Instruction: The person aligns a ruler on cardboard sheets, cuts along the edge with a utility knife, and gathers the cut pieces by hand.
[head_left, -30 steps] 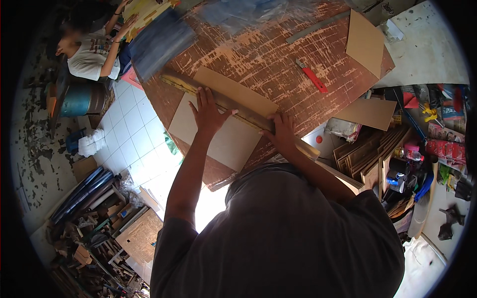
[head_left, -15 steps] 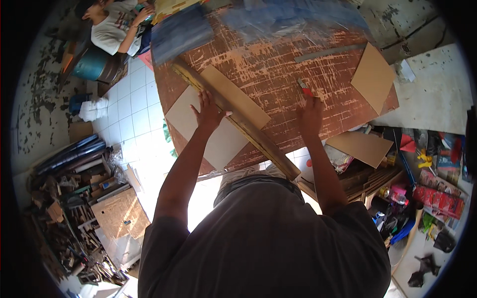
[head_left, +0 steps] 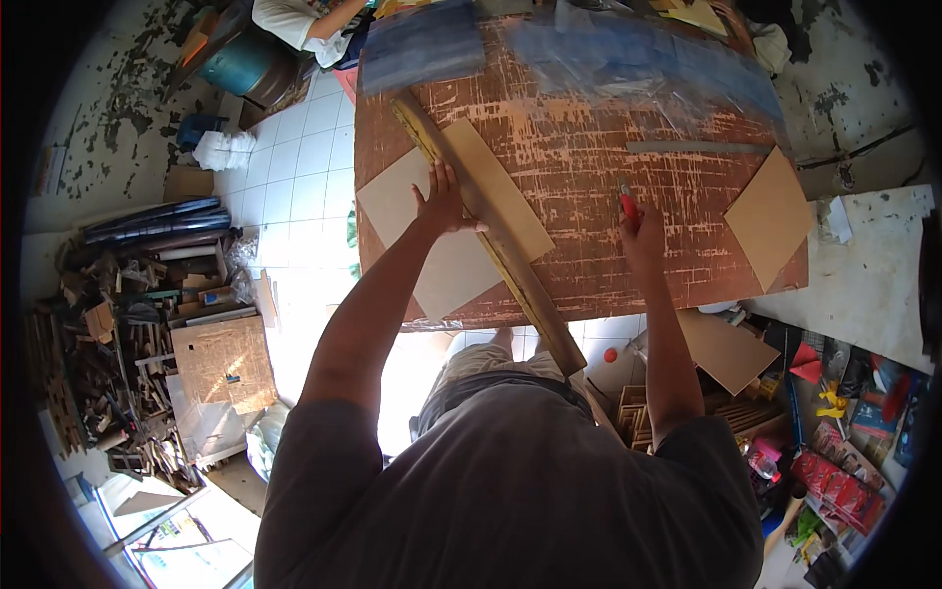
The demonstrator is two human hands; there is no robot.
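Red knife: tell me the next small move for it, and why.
Probably bring the red knife in the right hand over to the long wooden straightedge. The left hand presses that straightedge onto the cardboard sheet, while the knife lies apart on the bare table.

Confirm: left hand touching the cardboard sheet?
Touching. Head view shows the left hand spread flat on the cardboard sheet, fingers against the wooden straightedge, no gap visible.
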